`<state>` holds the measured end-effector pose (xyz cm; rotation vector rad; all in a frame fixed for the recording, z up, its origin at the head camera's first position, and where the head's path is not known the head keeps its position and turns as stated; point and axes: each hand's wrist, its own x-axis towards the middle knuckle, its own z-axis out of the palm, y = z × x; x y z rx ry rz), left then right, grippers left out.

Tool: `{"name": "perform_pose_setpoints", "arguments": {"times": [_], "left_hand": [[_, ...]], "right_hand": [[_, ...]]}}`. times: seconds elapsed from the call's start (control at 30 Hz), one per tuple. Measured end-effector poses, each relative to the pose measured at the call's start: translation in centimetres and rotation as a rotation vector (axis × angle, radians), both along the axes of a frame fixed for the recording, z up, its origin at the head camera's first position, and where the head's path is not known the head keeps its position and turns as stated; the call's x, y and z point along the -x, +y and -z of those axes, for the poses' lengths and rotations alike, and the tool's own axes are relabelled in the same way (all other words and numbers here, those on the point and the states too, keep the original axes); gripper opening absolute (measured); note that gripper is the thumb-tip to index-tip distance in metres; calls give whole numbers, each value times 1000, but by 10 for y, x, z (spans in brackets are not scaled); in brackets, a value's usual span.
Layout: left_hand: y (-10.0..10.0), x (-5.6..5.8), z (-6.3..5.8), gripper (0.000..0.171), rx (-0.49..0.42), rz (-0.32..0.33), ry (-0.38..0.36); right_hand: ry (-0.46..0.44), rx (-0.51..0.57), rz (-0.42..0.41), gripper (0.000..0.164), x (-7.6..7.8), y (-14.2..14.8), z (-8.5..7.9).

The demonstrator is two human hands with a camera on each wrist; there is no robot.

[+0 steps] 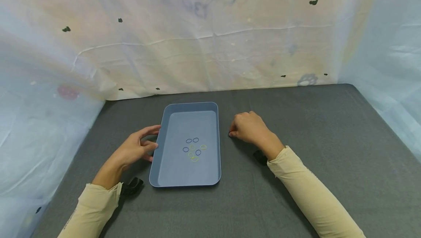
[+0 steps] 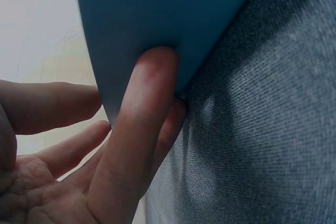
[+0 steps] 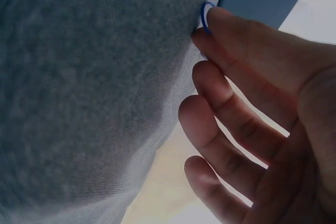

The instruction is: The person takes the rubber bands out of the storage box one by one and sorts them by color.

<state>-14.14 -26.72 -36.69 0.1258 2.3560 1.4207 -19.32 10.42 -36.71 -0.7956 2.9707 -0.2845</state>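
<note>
A shallow blue-grey tray (image 1: 184, 125) lies on the dark cloth, with several small blue and yellow rubber bands (image 1: 198, 152) grouped on its floor. My left hand (image 1: 133, 148) is at the tray's left side. Its extended fingers touch the outer wall (image 2: 157, 9), as the left wrist view shows. To the right of the tray, my right hand (image 1: 250, 126) is low over the cloth. Between thumb and index finger it pinches a thin blue rubber band (image 3: 203, 16). The other fingers of that hand are bent and hold nothing.
Dark grey cloth (image 1: 296, 128) covers the table. A pale curtain (image 1: 210, 59) hangs along the back edge, with more pale sheeting (image 1: 39, 121) at the left and right sides. Black straps (image 1: 132, 187) are at the wrists.
</note>
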Motion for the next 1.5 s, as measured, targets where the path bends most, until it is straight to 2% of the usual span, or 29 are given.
{"name": "perform_pose_setpoints", "arguments": {"times": [0.27, 0.57, 1.2, 1.5], "left_hand": [[0, 0, 0, 68, 4, 0, 3], [0, -1, 1, 68, 0, -2, 2], [1, -1, 1, 68, 5, -8, 1], [-1, 0, 1, 68, 2, -4, -9]], "right_hand": [[-6, 9, -1, 10, 0, 1, -2], [-53, 14, -4, 14, -1, 3, -2], [-33, 10, -3, 16, -1, 3, -2], [-6, 27, -43, 16, -5, 2, -13]]}}
